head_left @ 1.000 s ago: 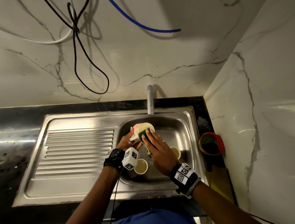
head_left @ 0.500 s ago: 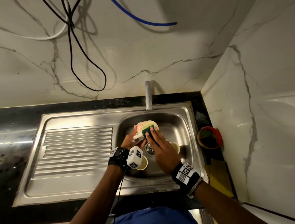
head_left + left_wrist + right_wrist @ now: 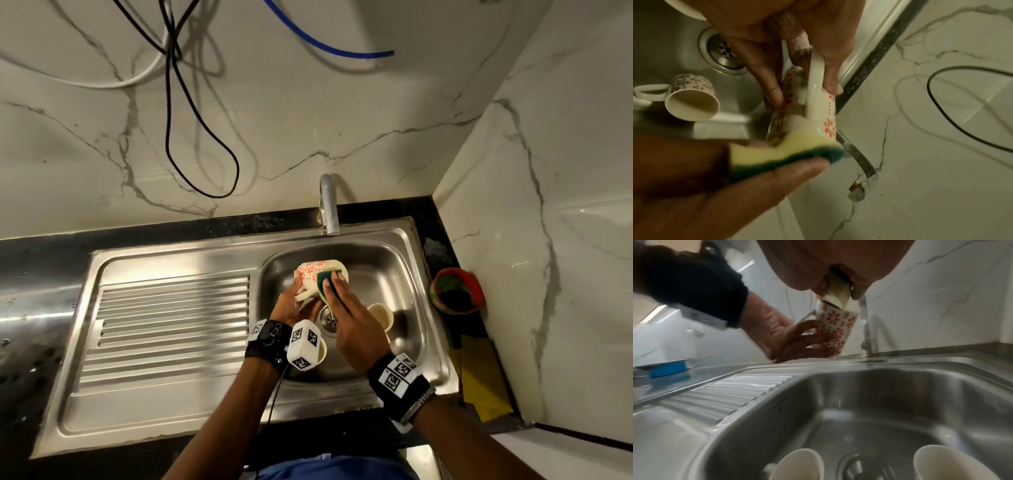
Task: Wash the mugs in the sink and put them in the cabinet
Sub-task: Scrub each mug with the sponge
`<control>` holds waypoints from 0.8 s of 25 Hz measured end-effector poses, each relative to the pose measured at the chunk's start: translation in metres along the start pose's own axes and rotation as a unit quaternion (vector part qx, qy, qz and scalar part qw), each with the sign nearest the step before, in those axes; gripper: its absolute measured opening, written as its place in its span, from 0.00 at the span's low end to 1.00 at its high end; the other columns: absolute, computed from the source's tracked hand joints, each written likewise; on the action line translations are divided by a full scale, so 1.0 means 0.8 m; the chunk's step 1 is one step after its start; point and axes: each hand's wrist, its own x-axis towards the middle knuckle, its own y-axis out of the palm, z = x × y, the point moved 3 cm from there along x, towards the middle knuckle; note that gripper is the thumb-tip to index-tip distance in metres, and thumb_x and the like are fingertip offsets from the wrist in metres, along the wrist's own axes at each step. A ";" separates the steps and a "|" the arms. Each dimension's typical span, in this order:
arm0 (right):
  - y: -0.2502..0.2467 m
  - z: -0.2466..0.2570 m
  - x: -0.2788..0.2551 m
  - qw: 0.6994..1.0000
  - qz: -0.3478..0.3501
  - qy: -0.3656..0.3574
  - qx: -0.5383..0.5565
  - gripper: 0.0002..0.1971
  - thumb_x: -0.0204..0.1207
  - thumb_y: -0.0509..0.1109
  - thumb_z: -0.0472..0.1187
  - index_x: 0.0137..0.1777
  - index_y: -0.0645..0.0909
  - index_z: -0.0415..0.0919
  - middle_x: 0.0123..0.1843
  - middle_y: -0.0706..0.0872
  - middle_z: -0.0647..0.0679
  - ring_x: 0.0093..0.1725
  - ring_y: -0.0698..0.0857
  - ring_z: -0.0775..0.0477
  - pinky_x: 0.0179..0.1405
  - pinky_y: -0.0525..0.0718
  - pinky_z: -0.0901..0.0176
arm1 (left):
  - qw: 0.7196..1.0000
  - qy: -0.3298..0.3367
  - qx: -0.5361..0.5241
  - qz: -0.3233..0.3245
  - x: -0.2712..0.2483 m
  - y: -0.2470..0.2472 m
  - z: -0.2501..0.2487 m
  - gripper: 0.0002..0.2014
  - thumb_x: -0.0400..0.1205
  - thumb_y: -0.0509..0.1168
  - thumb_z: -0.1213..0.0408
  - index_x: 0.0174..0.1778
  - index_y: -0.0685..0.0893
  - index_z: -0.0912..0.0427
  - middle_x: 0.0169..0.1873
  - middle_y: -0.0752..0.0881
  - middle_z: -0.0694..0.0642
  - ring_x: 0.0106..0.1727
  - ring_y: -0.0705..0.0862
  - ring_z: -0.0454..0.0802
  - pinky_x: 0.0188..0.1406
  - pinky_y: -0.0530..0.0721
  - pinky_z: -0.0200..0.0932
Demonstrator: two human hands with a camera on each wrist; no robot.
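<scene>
My left hand grips a white mug with red flowers by its handle and body, tilted over the sink basin. My right hand pinches a yellow and green sponge and presses it into the mug's mouth. The wrist views show the same mug and sponge. Two more mugs lie in the basin: one to the right of the drain, another partly hidden behind my left wrist tracker.
The steel tap stands at the back of the sink, just beyond the mug. A ribbed drainboard lies to the left. A red bowl and yellow cloth sit at the right counter edge. Cables hang on the marble wall.
Both hands with the mug and sponge have shifted slightly toward the tap. The sponge keeps rubbing at the mug's rim.
</scene>
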 end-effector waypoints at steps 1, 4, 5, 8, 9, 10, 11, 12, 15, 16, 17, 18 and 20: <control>0.002 0.000 0.009 1.000 -0.010 0.013 0.000 0.33 0.84 0.55 0.32 0.91 0.60 0.37 0.92 0.60 0.40 0.92 0.59 0.42 0.84 0.75 0.44 | 1.000 -0.003 0.007 -0.003 -0.001 -0.002 0.001 0.39 0.77 0.71 0.42 0.77 0.77 0.67 0.72 0.81 0.68 0.74 0.81 0.62 0.84 0.68 0.55; -0.001 -0.034 0.021 0.994 -0.034 0.105 0.019 0.41 0.82 0.69 0.28 0.92 0.57 0.43 0.94 0.55 0.47 0.92 0.57 0.47 0.83 0.74 0.50 | 1.000 -0.009 0.014 -0.014 0.000 -0.012 -0.003 0.33 0.79 0.71 0.43 0.70 0.82 0.66 0.65 0.87 0.67 0.67 0.87 0.61 0.75 0.79 0.54; -0.002 -0.041 0.017 0.991 -0.033 0.122 0.034 0.40 0.83 0.68 0.28 0.92 0.57 0.45 0.94 0.54 0.49 0.91 0.56 0.51 0.83 0.73 0.53 | 0.999 -0.007 0.019 -0.026 0.002 -0.014 -0.009 0.30 0.81 0.70 0.44 0.68 0.83 0.66 0.61 0.89 0.67 0.61 0.89 0.61 0.68 0.84 0.55; 0.008 -0.009 -0.001 0.996 -0.009 0.083 0.030 0.33 0.86 0.56 0.33 0.92 0.58 0.45 0.94 0.54 0.51 0.91 0.57 0.55 0.83 0.68 0.62 | 1.000 0.001 -0.003 -0.019 0.001 -0.011 -0.014 0.28 0.80 0.71 0.46 0.64 0.85 0.68 0.52 0.92 0.66 0.48 0.92 0.58 0.57 0.87 0.51; 0.014 0.007 -0.008 0.997 -0.016 0.070 0.016 0.32 0.86 0.54 0.36 0.91 0.61 0.43 0.93 0.57 0.50 0.90 0.59 0.54 0.83 0.67 0.64 | 1.000 -0.002 0.002 -0.015 0.002 -0.010 -0.012 0.31 0.77 0.72 0.45 0.66 0.85 0.68 0.54 0.91 0.66 0.50 0.92 0.58 0.60 0.87 0.51; 0.017 0.017 -0.012 0.997 -0.022 0.074 0.023 0.32 0.85 0.52 0.38 0.91 0.62 0.42 0.92 0.58 0.49 0.90 0.60 0.56 0.83 0.65 0.68 | 1.000 -0.007 0.000 -0.013 0.003 -0.011 -0.008 0.34 0.75 0.73 0.45 0.68 0.84 0.68 0.58 0.90 0.67 0.55 0.91 0.58 0.66 0.86 0.51; 0.015 0.021 -0.010 0.993 -0.025 0.103 0.051 0.32 0.85 0.52 0.39 0.92 0.60 0.44 0.93 0.58 0.50 0.89 0.60 0.59 0.82 0.62 0.74 | 1.000 -0.009 0.007 -0.022 0.004 -0.013 -0.005 0.36 0.74 0.75 0.44 0.70 0.83 0.68 0.63 0.88 0.67 0.61 0.89 0.59 0.72 0.83 0.52; 0.012 0.016 -0.003 0.987 -0.029 0.134 0.083 0.33 0.86 0.54 0.39 0.92 0.58 0.47 0.93 0.57 0.51 0.88 0.59 0.60 0.80 0.62 0.77 | 0.999 -0.010 0.005 -0.030 0.005 -0.015 -0.002 0.35 0.74 0.76 0.44 0.70 0.83 0.67 0.66 0.86 0.68 0.65 0.87 0.59 0.75 0.80 0.53; 0.002 -0.008 0.011 0.968 -0.053 0.226 0.098 0.35 0.87 0.61 0.33 0.93 0.55 0.48 0.92 0.63 0.49 0.86 0.67 0.55 0.75 0.70 0.71 | 0.996 0.010 0.050 -0.071 0.007 -0.025 0.007 0.26 0.76 0.78 0.49 0.61 0.87 0.66 0.55 0.92 0.66 0.58 0.91 0.58 0.59 0.90 0.48; 0.003 -0.017 0.009 0.955 -0.032 0.271 0.115 0.34 0.88 0.62 0.33 0.93 0.58 0.47 0.89 0.69 0.48 0.83 0.74 0.52 0.72 0.73 0.69 | 0.995 0.019 0.067 -0.077 0.004 -0.022 0.008 0.23 0.76 0.79 0.52 0.58 0.87 0.65 0.52 0.93 0.65 0.54 0.93 0.56 0.53 0.92 0.46; 0.009 -0.030 0.005 0.938 0.003 0.315 0.142 0.32 0.88 0.63 0.35 0.91 0.62 0.47 0.84 0.77 0.47 0.78 0.80 0.49 0.69 0.76 0.66 | 0.991 0.038 0.097 -0.079 0.006 -0.022 0.008 0.21 0.75 0.80 0.54 0.55 0.88 0.65 0.49 0.93 0.64 0.50 0.93 0.55 0.48 0.92 0.45; 0.012 -0.045 0.001 0.916 0.034 0.357 0.181 0.27 0.89 0.64 0.38 0.88 0.69 0.46 0.78 0.83 0.45 0.72 0.85 0.46 0.65 0.79 0.63 | 0.986 0.062 0.131 -0.079 0.011 -0.024 0.008 0.19 0.74 0.81 0.55 0.52 0.89 0.65 0.46 0.94 0.63 0.47 0.94 0.55 0.45 0.92 0.44; 0.010 -0.082 -0.007 0.865 0.037 0.430 0.256 0.19 0.86 0.66 0.43 0.76 0.83 0.49 0.73 0.87 0.44 0.69 0.86 0.41 0.67 0.84 0.52 | 0.959 0.114 0.240 -0.096 0.018 -0.028 0.008 0.24 0.66 0.86 0.49 0.44 0.91 0.66 0.42 0.93 0.65 0.44 0.93 0.57 0.44 0.91 0.48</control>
